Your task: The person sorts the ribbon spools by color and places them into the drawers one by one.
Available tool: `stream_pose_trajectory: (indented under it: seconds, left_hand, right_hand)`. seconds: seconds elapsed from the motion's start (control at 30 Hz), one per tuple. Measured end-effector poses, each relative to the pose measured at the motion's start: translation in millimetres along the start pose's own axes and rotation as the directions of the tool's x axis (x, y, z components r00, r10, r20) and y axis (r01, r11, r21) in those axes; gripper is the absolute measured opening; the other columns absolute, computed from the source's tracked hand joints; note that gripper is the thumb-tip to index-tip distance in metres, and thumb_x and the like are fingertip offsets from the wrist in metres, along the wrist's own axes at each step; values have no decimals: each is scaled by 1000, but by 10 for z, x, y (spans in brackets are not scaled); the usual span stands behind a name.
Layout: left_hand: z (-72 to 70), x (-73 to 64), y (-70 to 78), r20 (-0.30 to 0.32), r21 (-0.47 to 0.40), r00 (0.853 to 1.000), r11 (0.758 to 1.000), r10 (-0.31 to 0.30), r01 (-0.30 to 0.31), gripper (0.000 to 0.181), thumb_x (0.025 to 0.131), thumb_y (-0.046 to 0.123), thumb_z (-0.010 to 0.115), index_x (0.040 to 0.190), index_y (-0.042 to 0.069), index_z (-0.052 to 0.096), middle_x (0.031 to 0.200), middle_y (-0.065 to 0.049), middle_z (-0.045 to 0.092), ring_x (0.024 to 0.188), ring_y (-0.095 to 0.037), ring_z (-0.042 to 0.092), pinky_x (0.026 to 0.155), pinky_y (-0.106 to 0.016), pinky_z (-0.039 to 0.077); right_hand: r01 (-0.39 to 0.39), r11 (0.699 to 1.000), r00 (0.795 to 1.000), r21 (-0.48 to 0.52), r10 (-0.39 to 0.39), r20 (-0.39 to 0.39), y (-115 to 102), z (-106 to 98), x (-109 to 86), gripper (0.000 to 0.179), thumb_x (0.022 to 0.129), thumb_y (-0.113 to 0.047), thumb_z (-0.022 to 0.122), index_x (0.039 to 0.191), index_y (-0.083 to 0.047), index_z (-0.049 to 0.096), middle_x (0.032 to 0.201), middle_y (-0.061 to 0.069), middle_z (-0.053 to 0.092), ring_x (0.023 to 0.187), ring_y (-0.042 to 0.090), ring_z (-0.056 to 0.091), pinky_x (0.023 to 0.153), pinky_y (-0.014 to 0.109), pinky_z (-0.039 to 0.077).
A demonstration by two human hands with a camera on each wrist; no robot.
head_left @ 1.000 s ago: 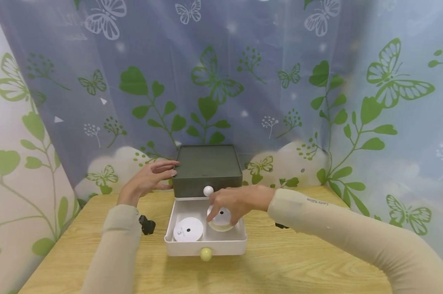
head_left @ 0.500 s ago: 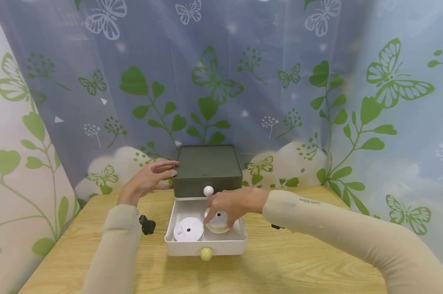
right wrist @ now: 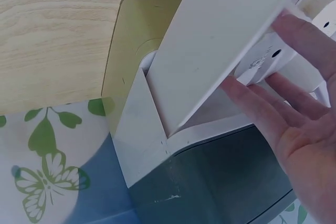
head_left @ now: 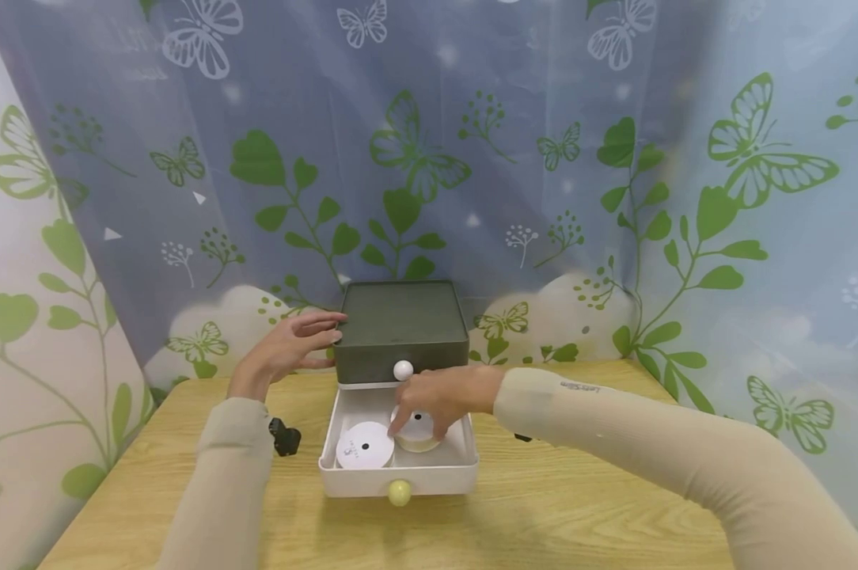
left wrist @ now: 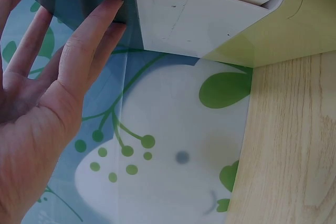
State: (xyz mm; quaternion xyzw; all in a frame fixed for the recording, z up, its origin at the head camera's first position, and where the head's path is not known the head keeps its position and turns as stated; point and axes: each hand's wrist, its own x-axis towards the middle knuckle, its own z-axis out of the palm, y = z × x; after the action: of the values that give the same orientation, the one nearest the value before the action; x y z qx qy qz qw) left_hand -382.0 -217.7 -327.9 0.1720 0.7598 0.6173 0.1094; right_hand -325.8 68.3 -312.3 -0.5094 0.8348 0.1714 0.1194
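Spool [head_left: 418, 433] pinched between thumb and fingers of the right hand [head_left: 439, 397] is shifting leftward inside the pulled-out drawer [head_left: 439, 480], nearing the other spool [head_left: 366, 454] and so probably getting settled beside it, while the left hand [head_left: 281, 352] is resting, fingers apart, against the green box [head_left: 402, 313].

Roll [head_left: 416, 433] part. behind rt. hand [head_left: 432, 396]

Counter [head_left: 578, 507]: light wood-grain top, grain running roughly side to side, faint soft shadow in front of the unit. Directly on it: a three-tier drawer unit [head_left: 400, 313], upright near the back edge, yellow-green bottom tier [left wrist: 278, 32] down. Its white middle drawer [head_left: 443, 480] sits pulled out above the counter.
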Motion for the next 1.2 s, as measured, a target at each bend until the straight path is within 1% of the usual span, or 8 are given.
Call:
stream_pose_trajectory:
  seconds: [0.07, 0.23, 0.4, 0.53, 0.7, 0.9, 1.03, 1.2]
  left_hand:
    - [1, -3, 2, 0, 4, 1000, 1000, 1, -1, 61, 104, 22, 65, 156, 4, 41, 167, -20, 31, 153, -43, 33, 105, -47, 59]
    - [6, -6, -6, 0, 14, 1000, 1000, 2, -2, 61, 104, 23, 65, 156, 4, 41, 167, -21, 31, 152, -43, 34, 106, -48, 59]
    - [8, -8, -14, 0, 8, 1000, 1000, 3, -3, 60, 104, 22, 64, 156, 4, 41, 167, -21, 31, 152, -43, 34, 105, -46, 59]
    - [5, -7, -14, 0, 5, 1000, 1000, 5, -5, 59, 104, 21, 64, 156, 4, 42, 166, -21, 32, 152, -43, 34, 104, -45, 60]
    - [3, -5, -14, 5, 11, 1000, 1000, 12, -12, 60, 104, 22, 65, 156, 4, 41, 167, -21, 31, 153, -44, 33, 105, -46, 59]
    - [16, -6, -12, 5, 7, 1000, 1000, 11, -11, 62, 104, 24, 65, 157, 4, 41, 167, -22, 30, 153, -44, 31, 106, -47, 59]
    - [23, -6, -5, 1, 4, 1000, 1000, 6, -6, 61, 104, 22, 65, 156, 4, 41, 167, -21, 30, 153, -43, 32, 105, -47, 59]
    - [30, 0, 0, -3, 5, 1000, 1000, 10, -10, 59, 104, 21, 64, 156, 4, 42, 166, -21, 31, 153, -43, 33, 105, -47, 59]
  right_hand:
    - [7, 1000, 1000, 7, -7, -9, 3, 9, 22, 72, 82, -15, 89, 146, -33, 60, 138, -3, 64, 119, 11, 60, 102, 24, 55]
    - [14, 1000, 1000, 10, -14, -23, -9, 31, 86, 76, 82, -17, 90, 149, -25, 57, 147, -1, 60, 132, 14, 58, 112, 25, 51]
    - [23, 999, 999, -39, -24, -29, -18, 29, 145, 76, 82, -19, 90, 150, -23, 56, 145, -3, 63, 130, 12, 60, 111, 22, 51]
    - [23, 999, 999, -49, -25, -35, -16, 23, 168, 76, 83, -17, 89, 151, -23, 55, 143, -4, 65, 128, 11, 62, 110, 22, 52]
    - [19, 999, 999, -34, -20, -26, -12, 14, 172, 77, 85, -19, 87, 153, -25, 52, 147, -3, 61, 129, 13, 59, 111, 23, 51]
    - [15, 1000, 1000, 15, -14, -14, -21, 20, 169, 75, 90, -16, 83, 156, -24, 48, 155, 1, 53, 138, 15, 54, 115, 26, 49]
    - [40, 999, 999, 18, -40, -35, -6, 31, 161, 72, 89, -15, 83, 153, -20, 51, 155, 1, 55, 142, 15, 52, 119, 26, 45]
    - [64, 997, 996, 37, -61, -66, 21, 18, 83, 68, 87, -19, 85, 149, -19, 56, 151, -1, 58, 137, 14, 56, 117, 25, 47]
